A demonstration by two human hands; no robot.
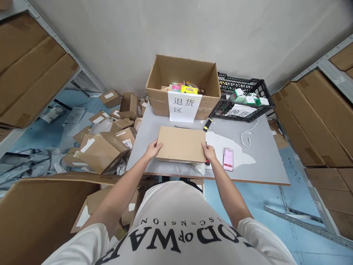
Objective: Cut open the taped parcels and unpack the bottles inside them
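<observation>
A flat, closed cardboard box (182,144) is held level over the front of the grey table (264,162). My left hand (153,149) grips its left end, thumb on top and fingers partly hidden beneath. At the opposite end my right hand (209,151) clasps the box in the same way. Just behind the box lies a yellow and black utility knife (207,125). Something red and black peeks out beside my right hand, mostly hidden. To the right, a phone (228,159) with a lit pink screen rests on the tabletop.
At the table's back stand a large open carton (157,103) with small packages and a black plastic crate (255,117) with green-white boxes. A white cable (244,138) lies on the right. Used cardboard boxes (100,152) heap at the left; shelves (309,117) flank both sides.
</observation>
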